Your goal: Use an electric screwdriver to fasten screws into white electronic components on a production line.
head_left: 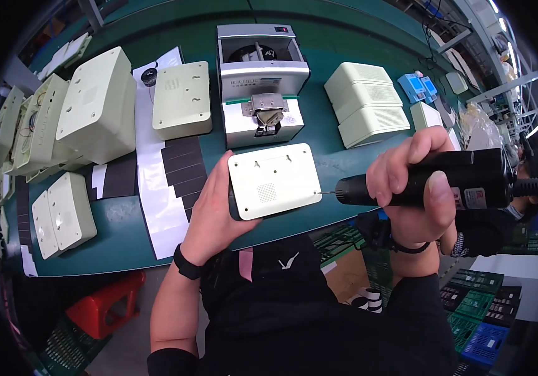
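My left hand [209, 213] grips a cream plastic housing [275, 182] by its left and lower edges, with the back face turned up. That face has two keyhole slots, a grid of small holes and screw holes at its corners. Wrapped in my right hand [416, 188] is a black electric screwdriver [457, 178], lying nearly level. Its thin bit [327, 193] points left and reaches the hole at the housing's lower right corner; whether a screw sits there is too small to tell. Just beyond the housing stands a silver bench-top machine [263, 81], apparently a screw feeder.
Cream housings stand left of the machine, among them a tall stack [96, 94], a single stack [182, 94] and a low pair [63, 216]. More housings [369, 103] sit at the right, near blue boxes [416, 88]. Black foam strips [181, 166] lie on white sheets. A co-worker sits at far right.
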A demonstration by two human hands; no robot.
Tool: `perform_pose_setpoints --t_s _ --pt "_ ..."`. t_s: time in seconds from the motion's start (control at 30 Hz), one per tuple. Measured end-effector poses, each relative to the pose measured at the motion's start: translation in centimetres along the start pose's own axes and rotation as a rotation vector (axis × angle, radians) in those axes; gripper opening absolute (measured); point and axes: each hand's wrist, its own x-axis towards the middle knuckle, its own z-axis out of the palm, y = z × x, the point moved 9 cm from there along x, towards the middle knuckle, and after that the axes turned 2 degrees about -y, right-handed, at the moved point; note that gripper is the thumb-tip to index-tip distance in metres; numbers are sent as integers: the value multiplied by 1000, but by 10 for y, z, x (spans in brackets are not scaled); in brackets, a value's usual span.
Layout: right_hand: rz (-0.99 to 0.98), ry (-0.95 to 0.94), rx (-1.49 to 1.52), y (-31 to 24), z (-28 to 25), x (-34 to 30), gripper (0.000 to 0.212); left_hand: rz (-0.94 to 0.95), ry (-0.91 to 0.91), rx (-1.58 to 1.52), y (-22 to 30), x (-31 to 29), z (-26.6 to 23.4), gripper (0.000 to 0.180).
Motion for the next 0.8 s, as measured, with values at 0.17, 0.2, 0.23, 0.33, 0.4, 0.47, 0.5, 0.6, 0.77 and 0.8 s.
perform_pose_setpoints --t_s 0.17,0.2,0.23,0.33,0.4,0.47,0.5,0.6,0.77,0.8 --pt "-32 40 -87 4 -5 -2 38 15 -2 23 1 0 2 111" --pt "-32 25 -95 4 -4 -2 38 12 -3 24 1 0 2 111" --pt "-32 10 -104 5 -3 -2 38 11 0 24 1 0 2 111" --pt "2 -6 -94 23 -3 -4 38 13 3 19 2 -1 2 112" --pt "62 -9 -55 44 -6 -7 38 -7 -1 13 1 -1 4 112" --pt "44 -8 -17 48 -10 -6 37 -21 1 7 -1 0 5 112" --pt "24 -3 23 49 -12 -5 36 -16 0 11 -1 0 4 112" --pt "4 -10 63 50 -11 -6 34 -5 0 14 -2 1 3 112" --pt "-7 -30 82 52 -8 -7 33 -7 5 23 -2 0 1 111" --pt "-11 -27 91 52 -8 -6 33 -8 3 21 -2 0 0 111"
